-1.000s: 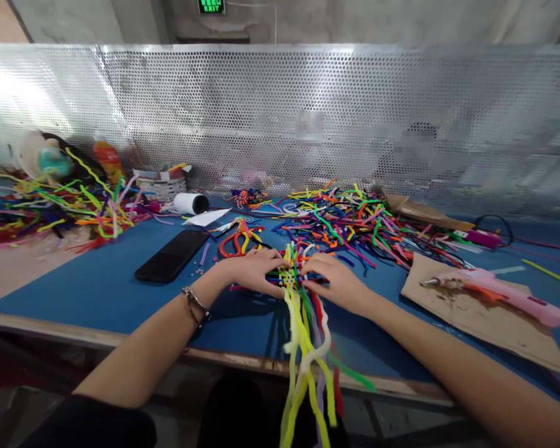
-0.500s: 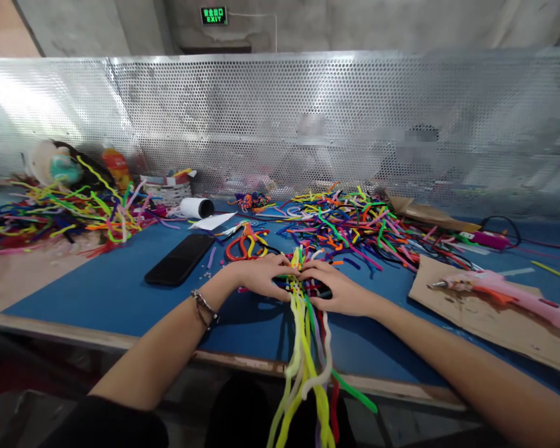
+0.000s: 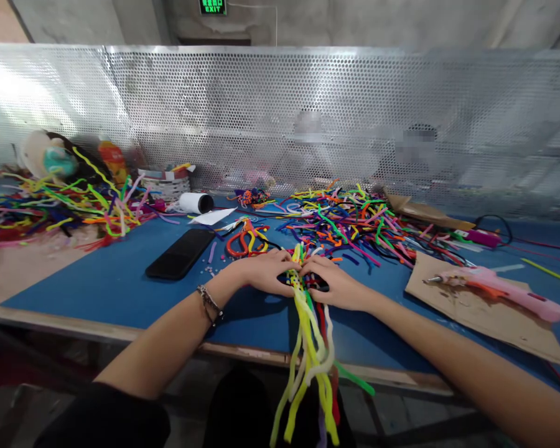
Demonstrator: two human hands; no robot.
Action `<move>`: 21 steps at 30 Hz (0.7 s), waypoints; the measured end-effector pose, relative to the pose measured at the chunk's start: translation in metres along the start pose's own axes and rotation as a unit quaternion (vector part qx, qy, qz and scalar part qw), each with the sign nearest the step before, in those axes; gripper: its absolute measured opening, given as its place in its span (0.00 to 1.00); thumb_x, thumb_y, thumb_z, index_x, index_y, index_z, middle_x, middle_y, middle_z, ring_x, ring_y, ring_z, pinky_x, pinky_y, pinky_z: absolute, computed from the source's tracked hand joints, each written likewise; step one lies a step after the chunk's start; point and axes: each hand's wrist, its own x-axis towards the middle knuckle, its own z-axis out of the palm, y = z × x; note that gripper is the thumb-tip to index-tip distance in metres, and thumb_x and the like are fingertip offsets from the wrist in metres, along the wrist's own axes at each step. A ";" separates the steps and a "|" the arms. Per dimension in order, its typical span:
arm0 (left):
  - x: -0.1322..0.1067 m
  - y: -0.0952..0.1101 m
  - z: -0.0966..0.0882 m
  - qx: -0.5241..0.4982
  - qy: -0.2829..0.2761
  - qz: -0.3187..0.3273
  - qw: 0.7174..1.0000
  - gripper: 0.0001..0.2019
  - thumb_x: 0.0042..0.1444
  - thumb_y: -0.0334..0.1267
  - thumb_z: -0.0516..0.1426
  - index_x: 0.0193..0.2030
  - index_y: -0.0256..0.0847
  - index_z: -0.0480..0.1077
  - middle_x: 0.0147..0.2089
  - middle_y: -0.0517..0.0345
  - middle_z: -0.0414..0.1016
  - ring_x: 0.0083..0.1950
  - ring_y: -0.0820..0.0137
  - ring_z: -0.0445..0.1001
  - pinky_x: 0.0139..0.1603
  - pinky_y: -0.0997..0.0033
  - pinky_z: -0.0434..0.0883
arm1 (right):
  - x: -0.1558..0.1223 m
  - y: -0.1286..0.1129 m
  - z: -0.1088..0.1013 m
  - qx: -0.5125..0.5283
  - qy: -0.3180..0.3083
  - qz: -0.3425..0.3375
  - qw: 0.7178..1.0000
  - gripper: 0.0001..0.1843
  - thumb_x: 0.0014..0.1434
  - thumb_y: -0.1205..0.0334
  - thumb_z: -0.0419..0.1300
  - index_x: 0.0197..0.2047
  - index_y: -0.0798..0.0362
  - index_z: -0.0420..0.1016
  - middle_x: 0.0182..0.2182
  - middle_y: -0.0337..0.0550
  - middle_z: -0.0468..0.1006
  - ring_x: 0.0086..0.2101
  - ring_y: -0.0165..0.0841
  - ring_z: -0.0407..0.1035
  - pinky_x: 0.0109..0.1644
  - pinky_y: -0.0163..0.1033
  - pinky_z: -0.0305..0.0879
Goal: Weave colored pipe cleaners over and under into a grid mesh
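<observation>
A bundle of woven pipe cleaners (image 3: 308,330) lies between my hands, its long yellow, cream, white, red, green and purple ends hanging over the table's front edge. My left hand (image 3: 273,272) grips the woven part from the left, thumb below and fingers above. From the right, my right hand (image 3: 331,283) pinches the same part, with its fingers curled over the top. The two sets of fingertips nearly meet and hide some of the weave. Just beyond my left hand are orange-handled scissors (image 3: 237,244), partly covered by yellow and red pipe cleaners.
A black phone (image 3: 180,254) lies left of my hands. At right, a pink glue gun (image 3: 499,289) rests on cardboard (image 3: 471,317). Loose pipe cleaners (image 3: 350,221) are heaped behind, with another pile (image 3: 93,208) at left. A perforated metal screen (image 3: 242,112) stands along the back.
The view has tilted slightly downward. Both hands keep their hold on the woven part, with small finger shifts, and the hanging ends have swung a little to the right.
</observation>
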 end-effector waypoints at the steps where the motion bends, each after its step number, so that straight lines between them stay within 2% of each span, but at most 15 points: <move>1: 0.000 0.002 0.000 0.002 0.005 -0.001 1.000 0.26 0.52 0.49 0.52 0.57 0.42 0.57 0.52 0.50 0.58 0.55 0.60 0.56 0.56 0.62 0.56 | 0.000 0.000 0.000 0.000 -0.002 -0.001 1.000 0.13 0.45 0.73 0.54 0.37 0.55 0.64 0.37 0.46 0.66 0.40 0.35 0.60 0.46 0.41 0.59; 6: 0.001 0.006 0.002 0.012 0.016 -0.009 1.000 0.26 0.52 0.47 0.52 0.56 0.40 0.57 0.52 0.49 0.59 0.55 0.61 0.57 0.57 0.61 0.55 | 0.000 0.004 0.000 0.018 0.007 0.001 1.000 0.07 0.51 0.67 0.54 0.37 0.54 0.64 0.38 0.46 0.66 0.41 0.35 0.61 0.48 0.43 0.58; 10: 0.002 0.002 -0.001 0.002 -0.003 -0.011 1.000 0.27 0.52 0.50 0.51 0.57 0.41 0.56 0.54 0.49 0.58 0.56 0.60 0.56 0.56 0.62 0.55 | 0.002 0.003 -0.001 0.006 -0.004 0.007 1.000 0.10 0.49 0.66 0.56 0.37 0.54 0.64 0.39 0.46 0.66 0.41 0.35 0.61 0.48 0.43 0.58; 13: 0.002 -0.002 -0.004 -0.025 -0.032 0.000 0.999 0.22 0.57 0.48 0.44 0.57 0.45 0.56 0.53 0.54 0.59 0.55 0.64 0.57 0.56 0.65 0.55 | 0.005 -0.002 -0.004 -0.024 -0.028 0.020 0.999 0.12 0.45 0.67 0.58 0.36 0.54 0.63 0.37 0.45 0.66 0.40 0.36 0.60 0.46 0.43 0.59; 15: 0.002 -0.003 -0.005 -0.030 -0.028 0.001 0.999 0.20 0.60 0.46 0.39 0.55 0.44 0.58 0.52 0.55 0.61 0.54 0.66 0.59 0.55 0.67 0.55 | 0.008 -0.006 -0.005 -0.053 -0.042 0.035 0.997 0.13 0.44 0.66 0.58 0.35 0.54 0.64 0.35 0.44 0.65 0.38 0.36 0.60 0.43 0.43 0.59; 18: 0.003 -0.002 -0.002 0.002 0.000 -0.014 1.000 0.25 0.56 0.52 0.45 0.55 0.39 0.58 0.52 0.49 0.59 0.54 0.63 0.57 0.56 0.66 0.54 | 0.011 -0.008 -0.005 -0.077 -0.049 0.045 0.995 0.12 0.44 0.63 0.58 0.35 0.54 0.64 0.35 0.45 0.65 0.37 0.36 0.59 0.41 0.42 0.59; 21: 0.003 -0.003 0.002 0.012 -0.004 -0.006 1.000 0.29 0.51 0.55 0.50 0.56 0.39 0.56 0.53 0.49 0.57 0.56 0.62 0.55 0.57 0.67 0.54 | 0.010 -0.006 -0.003 -0.076 -0.045 0.040 0.995 0.10 0.45 0.63 0.57 0.33 0.54 0.63 0.34 0.44 0.65 0.36 0.36 0.60 0.39 0.41 0.60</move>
